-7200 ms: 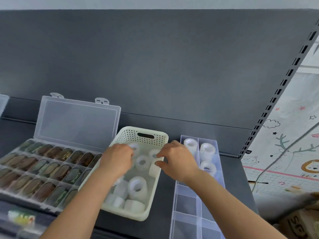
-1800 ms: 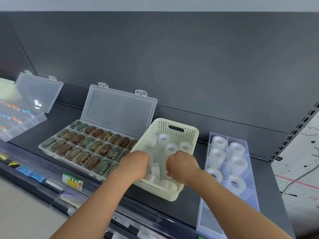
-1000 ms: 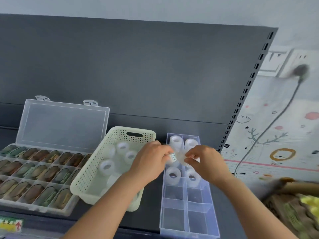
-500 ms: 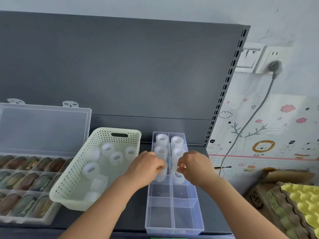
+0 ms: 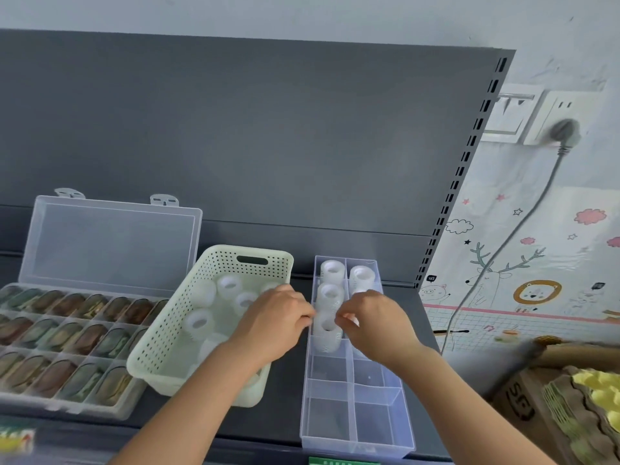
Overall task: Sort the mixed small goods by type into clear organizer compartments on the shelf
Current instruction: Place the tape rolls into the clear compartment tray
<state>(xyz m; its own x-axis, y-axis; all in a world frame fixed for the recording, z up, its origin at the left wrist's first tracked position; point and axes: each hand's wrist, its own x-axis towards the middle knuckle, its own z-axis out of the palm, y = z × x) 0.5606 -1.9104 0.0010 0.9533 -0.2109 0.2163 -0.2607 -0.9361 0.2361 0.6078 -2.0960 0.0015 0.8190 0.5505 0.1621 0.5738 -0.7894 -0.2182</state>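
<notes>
Hands first: compared with half a second ago, we see both have barely shifted, hovering over the third row of the clear organizer (image 5: 356,427) on the dark shelf (image 5: 285,391). Our left hand (image 5: 273,325) sits curled at the organizer's left wall, fingertips pinched toward a white tape roll (image 5: 327,330) standing in the left third compartment; whether it actually grips the roll we cannot tell, as the fingers only meet its edge. Our right hand (image 5: 372,325) is curled too, fingers bent down over the right third compartment, and anything it holds is hidden beneath it. The view has swung a little right since the earlier frame, so the wall socket (image 5: 563,132) and its grey cable (image 5: 503,250) come further in.

Behind the hands, more white rolls stand upright in the organizer's two back rows; the front compartments look bare. Just left, touching or nearly so, the cream perforated basket (image 5: 161,360) is tilted with its left side propped on the neighbouring box, loose rolls inside, our left forearm crossing its near corner. Further left lies the open lidded box (image 5: 110,243) filled with brownish-green items. At far right, a cardboard carton (image 5: 523,397) and egg trays (image 5: 590,407) crowd the edge.
</notes>
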